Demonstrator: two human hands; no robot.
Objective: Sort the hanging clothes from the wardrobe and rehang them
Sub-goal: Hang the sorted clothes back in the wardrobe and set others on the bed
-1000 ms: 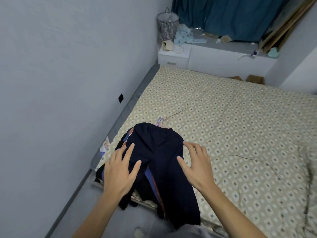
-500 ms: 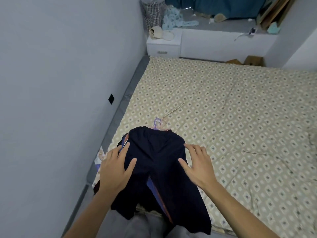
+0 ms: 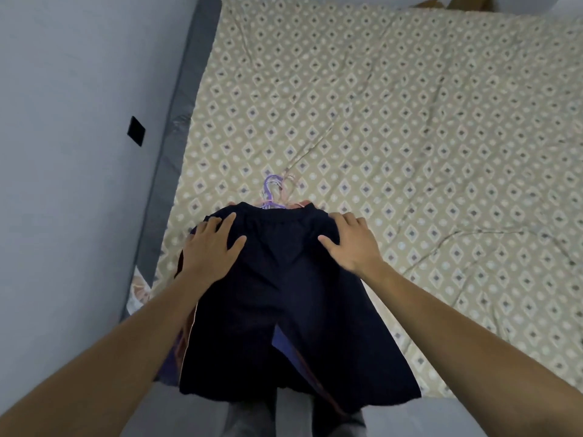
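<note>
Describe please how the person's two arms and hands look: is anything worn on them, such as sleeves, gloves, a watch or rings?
Both forearms are bare as far as the picture shows; no sleeve reaches into view. The left hand and the right hand wear no gloves. No watch, bracelet or ring shows on either wrist or on the fingers that can be seen. No markings are visible.

No readable text, label or number shows anywhere (the bedsheet point(image 3: 410, 137) carries only a diamond pattern).

Head view, steeply down, bed point(image 3: 410, 152) close
</note>
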